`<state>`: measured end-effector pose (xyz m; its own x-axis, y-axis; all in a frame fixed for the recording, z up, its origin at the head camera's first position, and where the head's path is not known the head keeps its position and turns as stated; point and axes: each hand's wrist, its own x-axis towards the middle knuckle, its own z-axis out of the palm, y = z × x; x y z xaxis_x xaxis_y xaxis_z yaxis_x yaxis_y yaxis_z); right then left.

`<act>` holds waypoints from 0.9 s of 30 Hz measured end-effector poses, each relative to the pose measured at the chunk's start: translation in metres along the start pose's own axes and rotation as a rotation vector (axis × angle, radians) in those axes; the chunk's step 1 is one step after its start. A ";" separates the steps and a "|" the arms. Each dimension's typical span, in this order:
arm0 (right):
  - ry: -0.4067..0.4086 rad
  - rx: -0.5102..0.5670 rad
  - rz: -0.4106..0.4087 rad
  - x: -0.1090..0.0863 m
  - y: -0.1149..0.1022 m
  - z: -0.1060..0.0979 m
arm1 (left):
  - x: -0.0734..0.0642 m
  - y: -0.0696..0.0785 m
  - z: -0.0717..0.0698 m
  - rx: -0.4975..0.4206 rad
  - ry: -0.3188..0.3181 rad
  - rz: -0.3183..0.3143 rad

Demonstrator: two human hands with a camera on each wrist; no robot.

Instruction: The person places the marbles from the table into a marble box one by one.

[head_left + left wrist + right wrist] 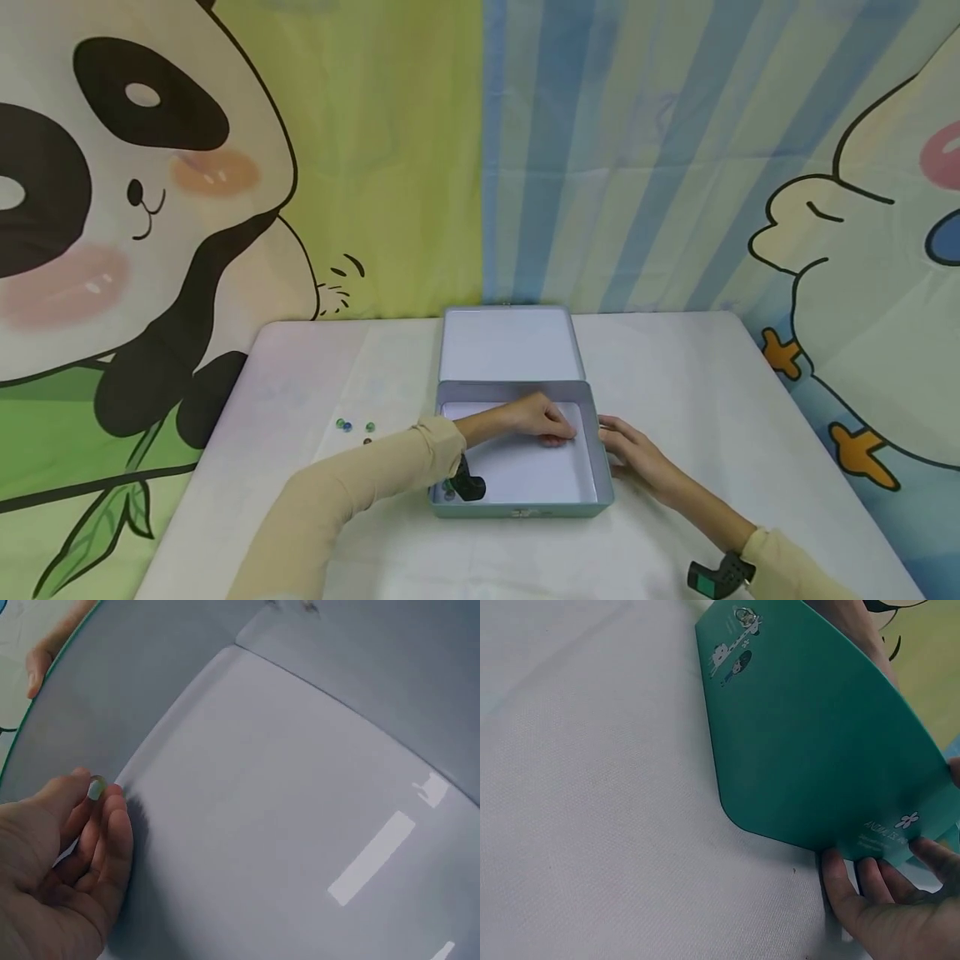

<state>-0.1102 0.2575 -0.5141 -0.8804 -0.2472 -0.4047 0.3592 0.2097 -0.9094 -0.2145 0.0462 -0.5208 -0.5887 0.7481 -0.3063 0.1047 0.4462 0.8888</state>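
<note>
Inside the open tin box (596, 492), my left hand (536, 417) is near the right wall. Between thumb and fingertips it pinches a small glass marble (95, 789), partly covered by the fingers. My right hand (633, 454) is outside the box at its right wall. In the right wrist view, the right hand's fingers (840, 881) touch the green outer side near its lower edge. Some marbles (448, 492) lie in the front left corner of the box, partly hidden behind the left wrist's black device.
Several loose marbles (370, 427) lie on the white table (675, 375) left of the box. The box's lid (512, 343) is folded back towards the wall. A cartoon-printed curtain (420, 167) hangs behind the table.
</note>
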 end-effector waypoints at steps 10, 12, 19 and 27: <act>0.002 -0.006 -0.008 0.001 0.001 0.001 | -0.001 -0.005 0.003 0.072 0.082 0.020; 0.009 -0.004 -0.005 0.001 0.001 0.001 | -0.001 -0.005 0.003 0.071 0.089 0.012; 0.001 0.000 -0.006 0.001 0.001 0.001 | -0.001 -0.006 0.003 0.020 0.102 -0.015; -0.002 -0.003 -0.010 0.001 0.002 0.001 | -0.003 0.001 -0.006 0.016 0.016 -0.009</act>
<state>-0.1100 0.2571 -0.5159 -0.8832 -0.2512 -0.3960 0.3497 0.2097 -0.9131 -0.2178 0.0412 -0.5170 -0.6021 0.7362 -0.3090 0.1120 0.4611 0.8803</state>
